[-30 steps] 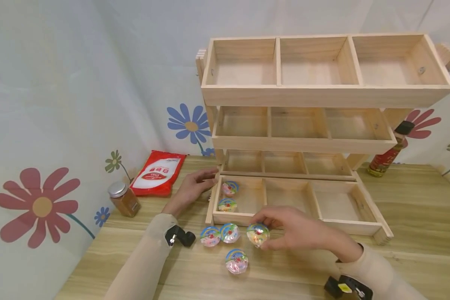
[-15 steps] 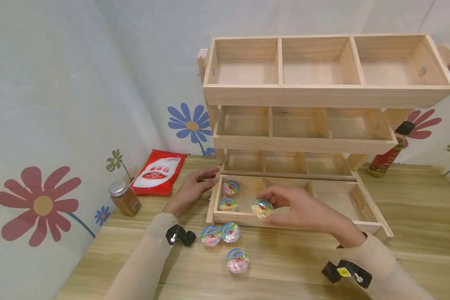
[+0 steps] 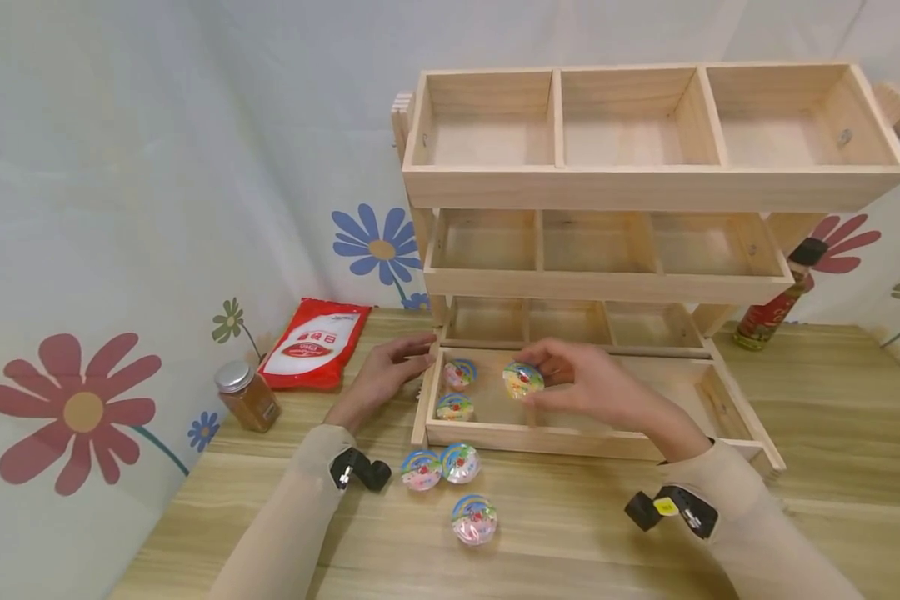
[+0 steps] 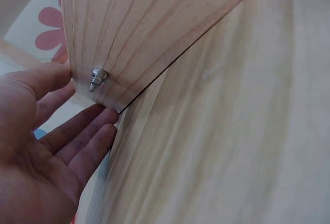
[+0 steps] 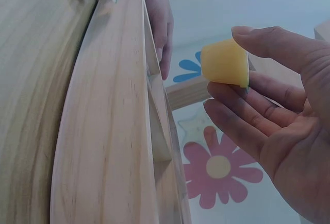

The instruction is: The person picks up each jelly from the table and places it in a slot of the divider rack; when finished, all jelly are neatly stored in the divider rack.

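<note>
My right hand (image 3: 603, 387) pinches a yellow jelly cup (image 5: 224, 63) between thumb and fingers. In the head view the cup's printed lid faces up, over the bottom tray (image 3: 487, 432) near the divider of its left and middle compartments. Two more jelly cups, one pink (image 3: 460, 374) and one yellow (image 3: 454, 407), sit along the left wall of that left compartment. My left hand (image 3: 385, 375) rests at the rack's left side, its fingertips against the wooden side (image 4: 139, 44) below a metal bolt (image 4: 97, 78). On the table before the tray lie a pink cup (image 3: 421, 470), a pale cup (image 3: 461, 463) and another pink cup (image 3: 474, 520).
The wooden rack (image 3: 645, 190) rises in tiers above the bottom tray, each split into three compartments. Left of it are a red and white bag (image 3: 315, 343) and a spice jar (image 3: 247, 398). A bottle with a black cap (image 3: 780, 300) stands behind the right side.
My right hand has carried the yellow jelly cup from the table in front, up over the tray's front edge and further back over the tray. The left hand has stayed in place.
</note>
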{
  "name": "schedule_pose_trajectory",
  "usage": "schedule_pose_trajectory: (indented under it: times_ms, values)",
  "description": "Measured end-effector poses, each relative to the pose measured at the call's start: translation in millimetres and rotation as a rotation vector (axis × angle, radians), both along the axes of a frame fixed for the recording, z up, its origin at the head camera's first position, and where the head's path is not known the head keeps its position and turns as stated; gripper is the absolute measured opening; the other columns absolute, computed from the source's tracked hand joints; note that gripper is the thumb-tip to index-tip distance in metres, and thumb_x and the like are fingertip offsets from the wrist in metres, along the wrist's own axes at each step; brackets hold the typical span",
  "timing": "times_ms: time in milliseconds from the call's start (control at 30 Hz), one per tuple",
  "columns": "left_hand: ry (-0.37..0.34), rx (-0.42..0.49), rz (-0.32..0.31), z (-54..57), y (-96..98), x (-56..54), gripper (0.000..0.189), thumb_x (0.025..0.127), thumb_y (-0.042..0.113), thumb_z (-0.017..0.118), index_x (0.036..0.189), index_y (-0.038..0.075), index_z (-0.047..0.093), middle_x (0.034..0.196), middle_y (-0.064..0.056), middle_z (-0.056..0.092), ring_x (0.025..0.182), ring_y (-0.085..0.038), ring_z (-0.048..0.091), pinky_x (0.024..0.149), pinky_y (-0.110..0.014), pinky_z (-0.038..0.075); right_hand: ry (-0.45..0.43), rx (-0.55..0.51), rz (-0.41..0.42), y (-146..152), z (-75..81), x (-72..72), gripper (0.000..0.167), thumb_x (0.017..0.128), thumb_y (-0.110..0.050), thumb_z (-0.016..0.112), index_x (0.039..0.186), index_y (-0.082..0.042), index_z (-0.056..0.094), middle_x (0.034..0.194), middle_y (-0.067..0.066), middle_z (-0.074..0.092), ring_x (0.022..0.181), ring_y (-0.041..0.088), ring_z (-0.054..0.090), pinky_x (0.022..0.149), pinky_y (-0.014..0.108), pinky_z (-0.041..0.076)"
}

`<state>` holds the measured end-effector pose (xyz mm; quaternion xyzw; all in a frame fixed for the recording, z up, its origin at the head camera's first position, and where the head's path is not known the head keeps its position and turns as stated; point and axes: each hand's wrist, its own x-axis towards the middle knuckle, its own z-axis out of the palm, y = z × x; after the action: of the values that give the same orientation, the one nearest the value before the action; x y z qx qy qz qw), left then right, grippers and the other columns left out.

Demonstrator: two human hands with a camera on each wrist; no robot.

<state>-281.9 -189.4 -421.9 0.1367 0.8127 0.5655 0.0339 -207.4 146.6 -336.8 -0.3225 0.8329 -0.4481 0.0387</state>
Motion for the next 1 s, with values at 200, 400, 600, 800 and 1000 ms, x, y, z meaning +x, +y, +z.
schedule_pose_trajectory:
  times_ms: [200, 400, 600, 800, 1000]
  values:
    - [0.017, -0.024, 0.008, 0.4, 0.1, -0.7, 0.047, 0.105, 0.025, 0.070, 0.149, 0.010, 0.062, 0.142, -0.016, 0.066, 0.131, -0.034, 0.060, 0.110, -0.049, 0.048, -0.037, 0.015, -0.041, 1, -1.3, -8.5, 0.046, 0.092, -0.013, 0.085, 0.133, -0.003, 0.068, 0.117, 0.005, 0.072, 0.108, 0.023, 0.068, 0.096, 0.043, 0.057]
    - [0.018, -0.033, 0.008, 1.0, 0.3, 0.0, 0.048, 0.105, 0.026, 0.070, 0.149, 0.010, 0.062, 0.142, -0.016, 0.066, 0.131, -0.035, 0.060, 0.110, -0.050, 0.048, -0.049, 0.023, -0.082, 7, -9.2, -15.5, 0.047, 0.094, -0.013, 0.084, 0.135, 0.001, 0.066, 0.117, 0.011, 0.072, 0.110, 0.029, 0.069, 0.097, 0.049, 0.057]
    - [0.008, -0.041, 0.011, 1.9, -0.7, 0.6, 0.049, 0.104, 0.027, 0.070, 0.149, 0.010, 0.062, 0.143, -0.016, 0.065, 0.132, -0.036, 0.060, 0.111, -0.051, 0.048, -0.052, 0.024, -0.117, 14, -14.6, -20.7, 0.049, 0.094, -0.017, 0.084, 0.136, 0.001, 0.065, 0.115, 0.011, 0.072, 0.109, 0.029, 0.070, 0.098, 0.049, 0.056]
    - [0.004, -0.058, 0.017, 3.9, -0.1, 1.8, 0.048, 0.105, 0.026, 0.070, 0.150, 0.011, 0.062, 0.143, -0.016, 0.065, 0.131, -0.035, 0.060, 0.110, -0.051, 0.049, -0.050, 0.047, -0.153, 20, -18.8, -24.5, 0.049, 0.095, -0.017, 0.083, 0.136, 0.002, 0.065, 0.114, 0.011, 0.072, 0.106, 0.026, 0.070, 0.094, 0.045, 0.056]
    - [0.007, -0.073, 0.013, 4.6, -0.2, 2.6, 0.049, 0.105, 0.028, 0.070, 0.150, 0.012, 0.062, 0.143, -0.016, 0.065, 0.132, -0.035, 0.060, 0.110, -0.051, 0.049, -0.047, 0.045, -0.176, 23, -23.6, -27.5, 0.048, 0.094, -0.014, 0.082, 0.135, 0.005, 0.064, 0.112, 0.014, 0.072, 0.106, 0.029, 0.070, 0.093, 0.042, 0.056]
